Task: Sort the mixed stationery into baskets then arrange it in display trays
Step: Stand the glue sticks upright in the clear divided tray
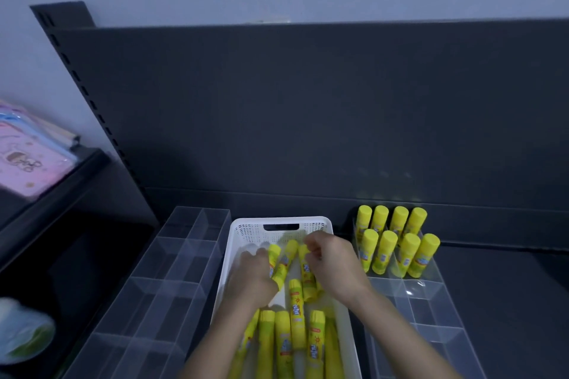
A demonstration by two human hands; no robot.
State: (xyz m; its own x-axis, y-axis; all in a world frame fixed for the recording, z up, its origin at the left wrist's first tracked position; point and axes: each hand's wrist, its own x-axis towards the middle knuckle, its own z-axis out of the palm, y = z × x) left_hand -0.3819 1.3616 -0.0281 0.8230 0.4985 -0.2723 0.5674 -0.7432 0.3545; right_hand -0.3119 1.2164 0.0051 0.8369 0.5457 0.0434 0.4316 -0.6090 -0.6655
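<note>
1. Reached down into the white basket [281,221] with both hands, among the loose glue sticks [297,314] lying flat inside it.
2. Laid the left hand [252,281] over a stick on the far left side of the basket, fingers bent down. Could not tell if gripping it or only touching: too blurry.
3. Curled the right hand [334,266] by the far end of another stick. Could not tell here either if pinched or not.
4. Saw eight standing glue sticks [385,251] in the far slots of the right clear tray [431,289], just beside the basket.
5. Could easily have bumped those standing sticks with the right arm on the way across. Would likely have knocked over several at once, packed so close.
6. Could have dropped a stick from a weak grip. Being round, would have rolled off along the dark shelf [508,301].
7. Could have shoved the basket against the left clear tray [172,258] by pressing too hard.
</note>
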